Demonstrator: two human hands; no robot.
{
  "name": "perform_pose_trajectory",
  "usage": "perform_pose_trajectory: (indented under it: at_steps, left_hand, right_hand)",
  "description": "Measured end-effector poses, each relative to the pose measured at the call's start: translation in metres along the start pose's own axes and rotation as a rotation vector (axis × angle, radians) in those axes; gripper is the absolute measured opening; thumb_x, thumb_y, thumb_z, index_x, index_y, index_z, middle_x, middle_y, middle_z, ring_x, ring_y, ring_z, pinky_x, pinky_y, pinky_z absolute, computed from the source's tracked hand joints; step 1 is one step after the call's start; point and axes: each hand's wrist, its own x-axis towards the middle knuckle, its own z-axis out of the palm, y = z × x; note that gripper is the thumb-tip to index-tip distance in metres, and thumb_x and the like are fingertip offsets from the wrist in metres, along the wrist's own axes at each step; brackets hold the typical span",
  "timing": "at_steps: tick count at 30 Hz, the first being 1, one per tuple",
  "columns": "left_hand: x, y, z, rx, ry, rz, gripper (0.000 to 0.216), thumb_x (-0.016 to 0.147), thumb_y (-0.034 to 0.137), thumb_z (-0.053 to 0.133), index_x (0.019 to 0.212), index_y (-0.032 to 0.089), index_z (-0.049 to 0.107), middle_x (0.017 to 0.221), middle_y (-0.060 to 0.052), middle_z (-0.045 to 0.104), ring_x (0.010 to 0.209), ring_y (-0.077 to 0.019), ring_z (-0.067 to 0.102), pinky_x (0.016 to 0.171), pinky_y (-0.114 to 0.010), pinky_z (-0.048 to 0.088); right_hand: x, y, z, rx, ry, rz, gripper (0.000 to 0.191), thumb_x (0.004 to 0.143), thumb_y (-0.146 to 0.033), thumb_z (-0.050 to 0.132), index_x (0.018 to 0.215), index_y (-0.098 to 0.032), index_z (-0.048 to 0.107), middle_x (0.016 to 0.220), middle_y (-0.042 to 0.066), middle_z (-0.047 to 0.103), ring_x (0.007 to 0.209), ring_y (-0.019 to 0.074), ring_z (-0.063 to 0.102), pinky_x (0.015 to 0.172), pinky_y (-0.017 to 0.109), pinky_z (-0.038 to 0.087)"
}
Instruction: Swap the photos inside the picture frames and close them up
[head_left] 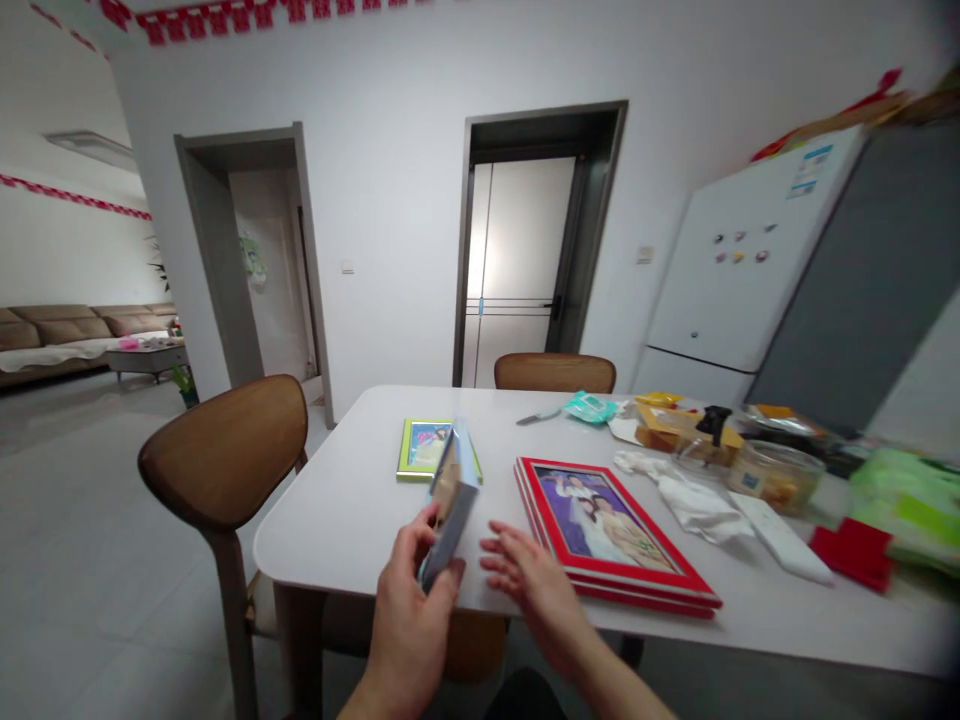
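My left hand (416, 600) grips a small blue-grey picture frame (457, 490) by its near end. The frame stands tilted on edge, so mostly its side and a brownish face show. Just right of it, my right hand (529, 575) is open, fingers spread, touching nothing that I can see. Behind the held frame, a green picture frame (405, 460) lies on the white table (337, 520), partly covered from view. Two red picture frames (622, 530) lie stacked to the right of my right hand, the upper one showing a photo of people.
A knife (538, 416) and a teal packet (590, 407) lie at the back. To the right are crumpled white tissue (697, 505), a clear tub (776, 475), a red cloth-like item (853, 553) and a green bag (907, 500). Brown chairs (225, 450) stand around the table.
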Motion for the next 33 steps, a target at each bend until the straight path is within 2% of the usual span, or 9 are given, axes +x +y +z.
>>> perform_pose_trajectory:
  at_steps: [2,6,10,14,18,22,29,31,33]
  left_hand:
    - [0.003,0.012,0.011,-0.246,0.061,-0.077,0.022,0.074,0.032,0.046,0.091,0.019,0.042,0.098,-0.007,0.058,0.09,-0.0192,0.055,0.079,-0.033,0.043]
    - [0.014,0.031,0.027,-0.499,0.08,-0.075,0.048,0.066,0.034,0.057,0.105,0.02,0.033,0.095,-0.005,0.06,0.085,-0.0184,0.058,0.075,-0.03,0.047]
    - [0.033,0.036,0.041,-0.601,-0.051,-0.085,0.062,0.062,0.028,0.062,0.115,0.019,0.029,0.102,-0.006,0.059,0.092,-0.0185,0.056,0.081,-0.031,0.043]
    - [0.042,0.015,0.079,-0.662,-0.192,-0.164,0.054,0.061,0.022,0.061,0.109,0.013,0.039,0.108,-0.012,0.055,0.099,-0.0205,0.052,0.087,-0.032,0.04]
    - [0.039,-0.014,0.118,-0.473,-0.238,-0.124,0.04,0.066,0.017,0.055,0.105,0.014,0.047,0.107,-0.01,0.057,0.099,-0.0188,0.052,0.087,-0.029,0.039]
    - [0.037,-0.03,0.133,-0.145,-0.246,-0.094,0.039,0.067,0.018,0.053,0.106,0.017,0.05,0.106,-0.006,0.059,0.098,-0.0184,0.052,0.087,-0.027,0.038]
    - [0.04,-0.044,0.126,0.198,-0.312,-0.056,0.044,0.07,0.025,0.05,0.112,0.015,0.046,0.108,-0.007,0.058,0.098,-0.0168,0.053,0.083,-0.023,0.039]
    - [0.048,-0.051,0.115,0.288,-0.302,-0.067,0.048,0.069,0.029,0.052,0.114,0.011,0.044,0.111,-0.01,0.056,0.1,-0.0177,0.052,0.084,-0.023,0.039]
    - [0.06,-0.061,0.098,0.356,-0.267,-0.082,0.05,0.069,0.031,0.052,0.114,0.009,0.044,0.114,-0.012,0.053,0.104,-0.0194,0.049,0.087,-0.026,0.037]
  right_hand:
    - [-0.018,0.012,0.018,0.144,-0.164,0.09,0.038,0.068,-0.041,0.054,0.1,-0.021,0.052,0.08,0.005,0.063,0.065,0.0148,0.059,0.055,0.027,0.045]
    - [-0.024,-0.001,0.021,0.295,-0.06,-0.13,0.03,0.067,-0.037,0.056,0.092,-0.02,0.056,0.084,0.003,0.064,0.073,0.0163,0.059,0.063,0.028,0.046]
    - [-0.005,-0.053,-0.041,0.009,0.139,-0.164,0.033,0.067,-0.033,0.054,0.097,-0.02,0.057,0.077,0.003,0.066,0.065,0.0174,0.061,0.058,0.028,0.047]
    - [0.017,-0.099,-0.114,-0.345,0.236,-0.117,0.037,0.067,-0.029,0.052,0.102,-0.017,0.056,0.07,0.003,0.067,0.056,0.0169,0.06,0.051,0.027,0.046]
    - [0.033,-0.112,-0.159,-0.576,0.335,-0.136,0.037,0.064,-0.025,0.054,0.1,-0.017,0.059,0.071,0.001,0.068,0.06,0.0161,0.061,0.054,0.024,0.046]
    - [0.046,-0.104,-0.176,-0.796,0.407,-0.173,0.033,0.064,-0.027,0.053,0.093,-0.016,0.063,0.079,0.002,0.068,0.069,0.0162,0.061,0.061,0.023,0.046]
    - [0.058,-0.099,-0.185,-0.944,0.493,-0.166,0.037,0.059,-0.024,0.055,0.092,-0.009,0.062,0.089,0.01,0.065,0.08,0.0207,0.059,0.074,0.03,0.043]
    - [0.052,-0.101,-0.173,-1.007,0.556,-0.227,0.039,0.061,-0.026,0.054,0.096,-0.009,0.06,0.095,0.012,0.062,0.085,0.0221,0.057,0.08,0.033,0.04]
    - [0.043,-0.099,-0.144,-1.095,0.571,-0.408,0.04,0.066,-0.029,0.049,0.1,-0.011,0.057,0.099,0.011,0.059,0.085,0.0206,0.056,0.081,0.034,0.039]
